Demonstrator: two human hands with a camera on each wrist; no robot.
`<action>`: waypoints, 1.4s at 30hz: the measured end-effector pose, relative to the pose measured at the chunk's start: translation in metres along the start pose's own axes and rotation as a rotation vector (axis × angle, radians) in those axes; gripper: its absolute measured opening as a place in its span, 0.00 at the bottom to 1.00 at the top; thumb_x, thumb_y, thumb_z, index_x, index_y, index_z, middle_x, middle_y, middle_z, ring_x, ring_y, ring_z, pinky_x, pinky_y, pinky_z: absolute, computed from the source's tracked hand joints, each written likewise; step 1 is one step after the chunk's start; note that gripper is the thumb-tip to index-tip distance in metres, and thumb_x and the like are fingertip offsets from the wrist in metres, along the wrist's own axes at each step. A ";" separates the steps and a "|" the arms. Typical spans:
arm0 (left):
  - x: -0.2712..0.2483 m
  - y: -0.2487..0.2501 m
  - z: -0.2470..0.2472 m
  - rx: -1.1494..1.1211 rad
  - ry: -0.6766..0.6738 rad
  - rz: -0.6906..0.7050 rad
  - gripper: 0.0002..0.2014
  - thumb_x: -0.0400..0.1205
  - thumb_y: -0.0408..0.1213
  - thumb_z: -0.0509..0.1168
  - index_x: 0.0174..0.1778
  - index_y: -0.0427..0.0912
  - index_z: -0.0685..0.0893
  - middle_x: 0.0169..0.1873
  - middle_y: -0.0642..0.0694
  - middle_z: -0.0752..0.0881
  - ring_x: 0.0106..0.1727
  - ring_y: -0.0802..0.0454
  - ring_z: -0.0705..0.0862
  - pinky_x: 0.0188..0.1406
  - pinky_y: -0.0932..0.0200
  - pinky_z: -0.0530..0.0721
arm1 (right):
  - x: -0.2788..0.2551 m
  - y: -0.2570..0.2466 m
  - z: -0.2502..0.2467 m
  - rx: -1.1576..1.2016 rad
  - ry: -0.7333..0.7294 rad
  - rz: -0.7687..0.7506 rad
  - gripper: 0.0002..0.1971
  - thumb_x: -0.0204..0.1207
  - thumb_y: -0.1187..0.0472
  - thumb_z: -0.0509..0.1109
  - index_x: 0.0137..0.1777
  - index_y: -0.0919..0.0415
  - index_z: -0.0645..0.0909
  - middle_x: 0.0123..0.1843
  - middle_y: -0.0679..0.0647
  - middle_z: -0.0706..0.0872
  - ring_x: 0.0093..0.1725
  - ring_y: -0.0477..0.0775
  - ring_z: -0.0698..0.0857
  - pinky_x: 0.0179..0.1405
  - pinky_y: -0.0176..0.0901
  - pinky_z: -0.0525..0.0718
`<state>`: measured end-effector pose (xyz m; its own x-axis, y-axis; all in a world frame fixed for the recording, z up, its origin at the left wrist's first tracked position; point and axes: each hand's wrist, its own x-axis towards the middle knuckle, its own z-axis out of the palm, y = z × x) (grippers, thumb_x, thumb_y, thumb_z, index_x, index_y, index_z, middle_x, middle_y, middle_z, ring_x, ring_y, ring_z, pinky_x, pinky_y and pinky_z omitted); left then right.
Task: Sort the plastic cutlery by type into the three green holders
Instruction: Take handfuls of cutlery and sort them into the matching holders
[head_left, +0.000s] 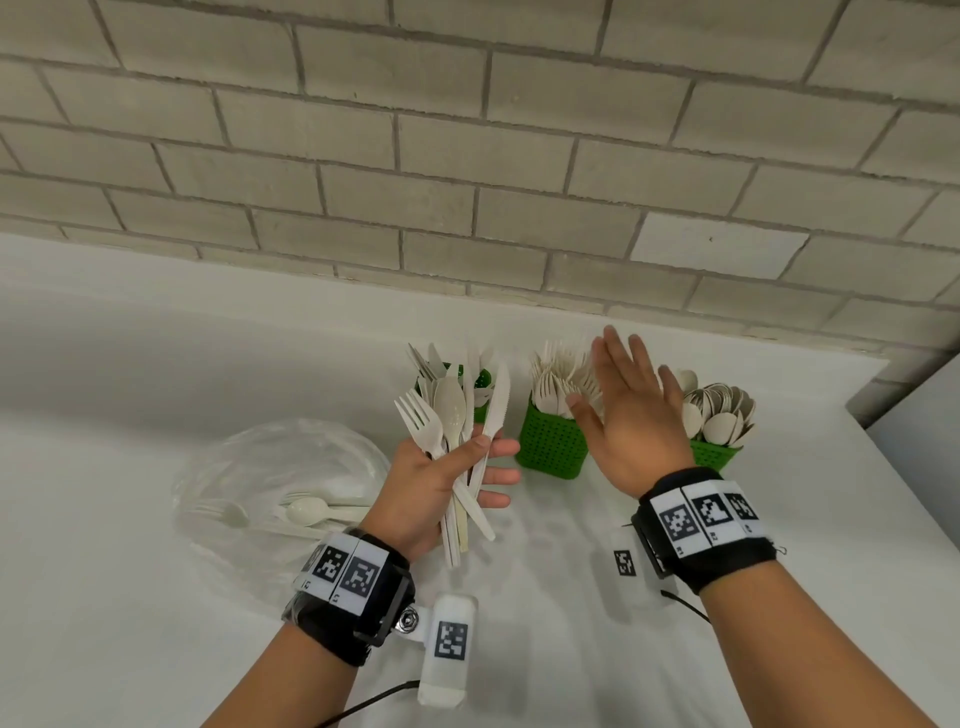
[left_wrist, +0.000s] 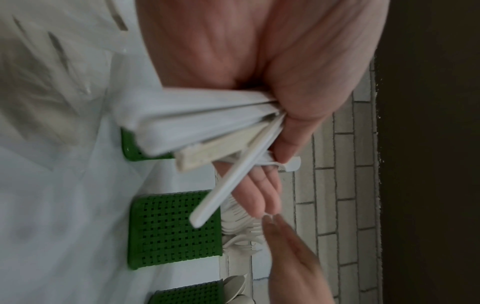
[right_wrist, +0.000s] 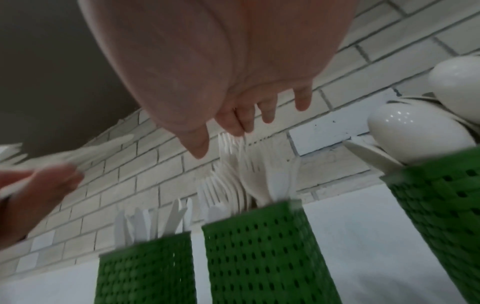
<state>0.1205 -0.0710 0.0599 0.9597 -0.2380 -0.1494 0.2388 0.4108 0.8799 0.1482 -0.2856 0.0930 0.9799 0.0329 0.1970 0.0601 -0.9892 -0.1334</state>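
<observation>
While a few pcs lie in the clear bag (head_left: 270, 467) far left, left hand (head_left: 436, 483) clutches a mixed bunch (head_left: 457, 441), heads up, handles down, long axis near upright. Knife holder (right_wrist: 145, 271), fork holder (head_left: 551, 441), spoon holder (head_left: 714, 454) look well filled; I'd say mostly done. Right hand (head_left: 634, 415) hovers by the forks, fingers straight, holding nothing.

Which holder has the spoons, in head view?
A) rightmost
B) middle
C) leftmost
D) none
A: rounded spoon bowls stick out of the rightmost holder; the middle holder has forks, and the right hand in front is open and empty.
</observation>
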 end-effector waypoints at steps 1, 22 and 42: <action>0.000 0.000 0.001 0.003 0.000 -0.002 0.11 0.85 0.30 0.64 0.60 0.30 0.81 0.50 0.35 0.91 0.41 0.41 0.91 0.34 0.50 0.91 | 0.002 -0.001 -0.006 0.056 0.065 -0.026 0.34 0.86 0.42 0.48 0.86 0.55 0.42 0.86 0.45 0.36 0.85 0.46 0.35 0.83 0.51 0.37; -0.003 0.009 0.004 0.025 -0.032 0.032 0.10 0.85 0.30 0.64 0.61 0.31 0.81 0.48 0.36 0.92 0.42 0.41 0.91 0.36 0.49 0.91 | -0.001 -0.045 -0.042 0.580 0.087 -0.097 0.19 0.81 0.47 0.67 0.69 0.53 0.80 0.63 0.46 0.83 0.59 0.44 0.81 0.62 0.40 0.75; -0.006 0.004 -0.017 0.257 -0.064 0.043 0.09 0.85 0.29 0.64 0.60 0.36 0.84 0.51 0.38 0.92 0.46 0.37 0.91 0.42 0.43 0.91 | 0.012 -0.063 -0.018 1.010 -0.152 0.032 0.07 0.81 0.63 0.69 0.45 0.60 0.88 0.43 0.62 0.90 0.34 0.48 0.81 0.37 0.44 0.80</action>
<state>0.1178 -0.0532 0.0568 0.9550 -0.2834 -0.0875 0.1444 0.1865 0.9718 0.1528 -0.2254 0.1212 0.9934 0.0959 0.0629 0.0970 -0.4097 -0.9071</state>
